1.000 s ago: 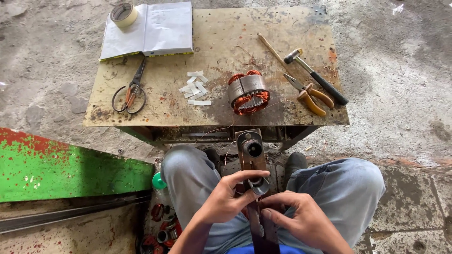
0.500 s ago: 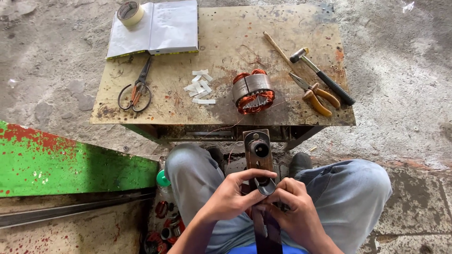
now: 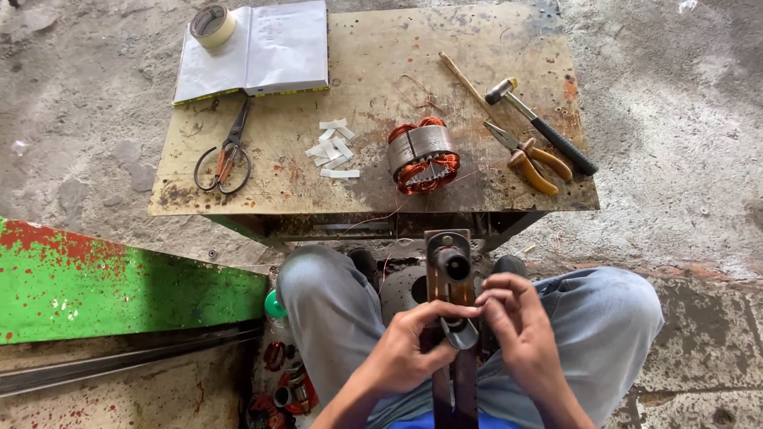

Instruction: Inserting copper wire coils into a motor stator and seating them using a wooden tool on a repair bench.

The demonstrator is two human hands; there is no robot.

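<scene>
A beige tape roll (image 3: 212, 24) and open white book (image 3: 253, 49) are seen far left on the table (image 3: 509, 32). Left hand (image 3: 409, 349) and right hand (image 3: 517, 338) fingers are pinched on the winding tool (image 3: 450, 266) between the knees, gripped closer than before.

Rusty metal table (image 3: 509, 48), copper-wound stator (image 3: 423, 156)

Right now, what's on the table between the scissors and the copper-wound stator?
Head view: a small cluster of white paper strips lies between the scissors and the stator, on the worn tabletop. Otherwise that stretch is bare.
</scene>
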